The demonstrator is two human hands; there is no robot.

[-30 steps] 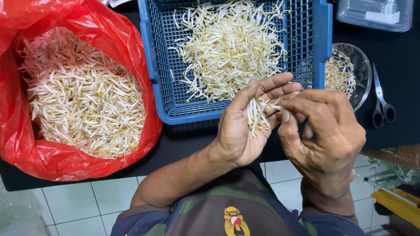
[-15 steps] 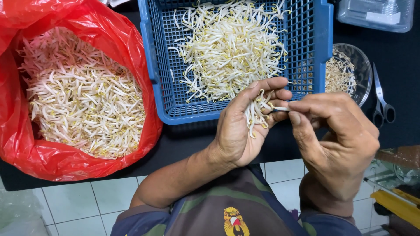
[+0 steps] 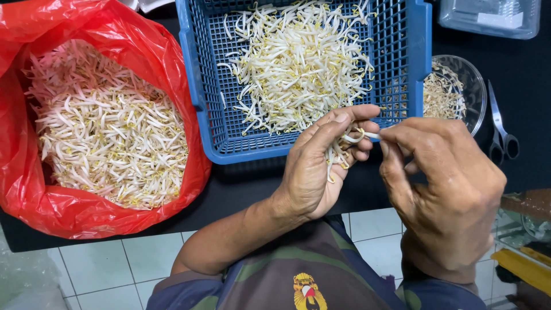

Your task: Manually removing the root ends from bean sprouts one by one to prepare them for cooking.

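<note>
A large red plastic bag (image 3: 86,206) is spread open at nine o'clock, filled with a heap of pale bean sprouts (image 3: 109,126). At twelve o'clock a blue mesh basket (image 3: 198,69) is set on the dark table (image 3: 247,183), and a looser pile of sprouts (image 3: 298,63) is held in it. The basket's left wall is touched by the red bag. Just beside the basket's right wall, at two o'clock, a clear round bowl (image 3: 473,86) with a few sprout trimmings is seen, and a pair of scissors (image 3: 500,129) is laid near it, further right. A clear plastic box (image 3: 493,17) is placed at the top right corner.

At the centre, the left hand (image 3: 313,172) is curled, palm up, around a small bunch of sprouts (image 3: 338,150), the fingers bent loosely over it. At four o'clock the right hand (image 3: 445,189) is raised just beside the left, and the end of a single sprout (image 3: 370,135) is pinched between its thumb and forefinger, the other fingers folded under. Both hands are held over the basket's near edge.
</note>
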